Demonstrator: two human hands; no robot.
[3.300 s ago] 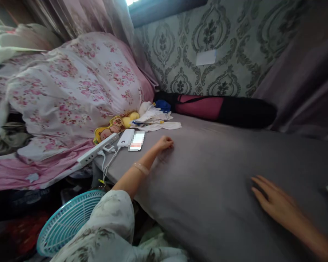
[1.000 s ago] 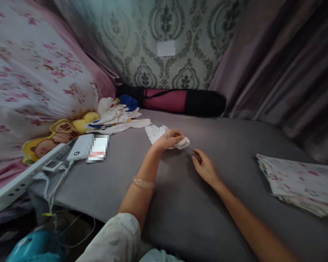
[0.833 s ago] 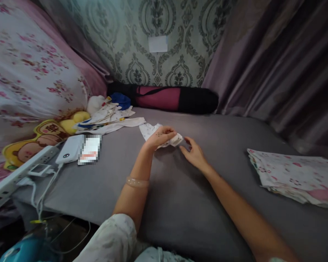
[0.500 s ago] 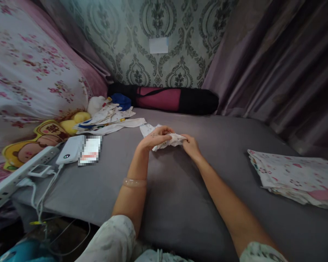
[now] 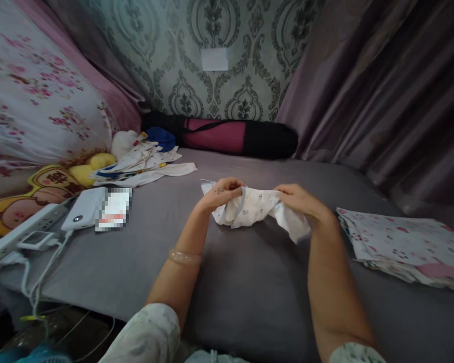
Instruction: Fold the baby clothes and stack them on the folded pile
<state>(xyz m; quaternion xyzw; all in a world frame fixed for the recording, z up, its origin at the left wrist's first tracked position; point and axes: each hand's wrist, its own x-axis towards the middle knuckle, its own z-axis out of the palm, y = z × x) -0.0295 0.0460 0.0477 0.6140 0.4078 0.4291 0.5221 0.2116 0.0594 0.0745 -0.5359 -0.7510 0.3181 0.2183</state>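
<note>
Between my two hands is a small white printed garment (image 5: 255, 206) with a light blue trim, bunched and hanging just over the grey sheet. My left hand (image 5: 225, 194), with a bangle on its wrist, pinches the cloth at its left part, and a corner sticks out beyond the fingers. On the other side my right hand (image 5: 297, 197) grips the upper right edge, with a loose flap dangling under it. Some of the fingertips are hidden by the cloth and the hands themselves.
Crumpled clothes (image 5: 144, 164) lie at the back left beside plush toys (image 5: 102, 161). A power bank (image 5: 83, 207) and a power strip (image 5: 26, 234) line the left edge. Folded printed cloth (image 5: 408, 242) rests on the right. A long black and red bag (image 5: 219, 136) lies along the wall.
My right hand has moved right, and the garment is spread wider between my hands, with a flap now hanging at the right. The view has shifted slightly to the right.
</note>
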